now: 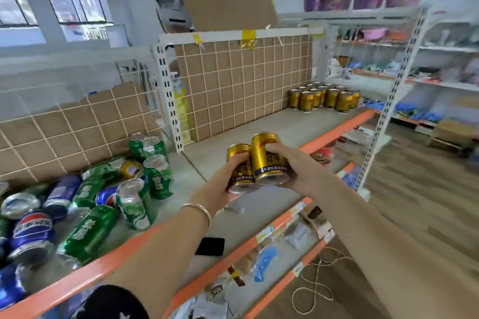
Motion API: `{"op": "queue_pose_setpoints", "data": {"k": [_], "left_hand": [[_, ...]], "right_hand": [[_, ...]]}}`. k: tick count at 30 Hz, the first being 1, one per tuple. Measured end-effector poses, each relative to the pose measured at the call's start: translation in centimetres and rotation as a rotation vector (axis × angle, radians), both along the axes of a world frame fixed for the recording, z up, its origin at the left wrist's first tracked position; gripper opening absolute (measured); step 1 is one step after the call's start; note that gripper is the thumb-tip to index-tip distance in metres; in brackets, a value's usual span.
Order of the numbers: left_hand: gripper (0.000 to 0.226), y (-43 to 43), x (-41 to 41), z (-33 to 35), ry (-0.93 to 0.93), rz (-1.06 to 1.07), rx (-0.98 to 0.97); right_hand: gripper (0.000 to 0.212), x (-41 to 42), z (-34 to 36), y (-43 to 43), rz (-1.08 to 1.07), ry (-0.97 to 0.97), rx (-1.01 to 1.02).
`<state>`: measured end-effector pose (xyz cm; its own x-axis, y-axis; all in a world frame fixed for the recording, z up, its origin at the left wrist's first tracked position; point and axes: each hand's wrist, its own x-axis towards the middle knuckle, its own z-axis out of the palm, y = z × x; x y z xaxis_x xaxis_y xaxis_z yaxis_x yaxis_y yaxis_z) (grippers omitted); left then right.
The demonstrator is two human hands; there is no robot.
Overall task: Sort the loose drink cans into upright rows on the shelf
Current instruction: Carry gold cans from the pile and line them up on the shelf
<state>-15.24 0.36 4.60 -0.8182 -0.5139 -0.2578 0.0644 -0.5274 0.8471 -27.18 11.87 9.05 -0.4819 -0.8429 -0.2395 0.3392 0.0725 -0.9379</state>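
Observation:
My left hand (223, 181) grips a gold can (239, 163) and my right hand (298, 166) grips a second gold can (267, 160); both cans are held side by side above the middle of the grey shelf (272, 124). At the shelf's far right end stands a block of upright gold cans (324, 97) in rows. To the left lies a loose pile of green cans (155, 176) and blue cans (31, 230), most on their sides, with one gold can (129, 169) among them.
A black phone (210, 246) lies near the shelf's orange front edge (337, 128). A cardboard-backed wire grid (241, 80) closes the shelf's rear. Lower shelves hold packets, string lies on the wooden floor, and another person stands behind the shelving.

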Motion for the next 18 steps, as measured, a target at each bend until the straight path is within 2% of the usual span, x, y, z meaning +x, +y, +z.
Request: {"op": "queue_pose_setpoints", "data": {"k": [4,7,10,12,16,18], "left_hand": [[0.071,-1.1,-6.1,-1.4,0.031,-0.097,0.028],[0.068,-2.8,-10.8,-1.8,0.077,-0.21,0.091],[0.054,-5.3,-15.6,-1.3,0.016,-0.22,-0.078],[0.056,-7.2,-18.6,-0.9,-0.056,-0.192,-0.194],[0.057,-9.8,-24.5,-0.9,-0.168,-0.183,-0.327],[0.064,-10.6,-26.8,-1.0,-0.214,-0.179,-0.359]], "right_hand": [[0.016,-5.6,-0.7,0.2,-0.098,0.083,0.038],[0.026,-10.5,-1.5,-1.2,-0.167,0.059,0.059],[0.046,-15.4,-1.8,-3.3,-0.227,0.045,0.084],[0.052,-18.3,-1.8,-4.5,-0.265,0.052,0.113],[0.045,-23.6,-1.7,-6.2,-0.298,0.067,0.151],[0.04,-26.1,-1.8,-7.0,-0.309,0.046,0.141]]}}
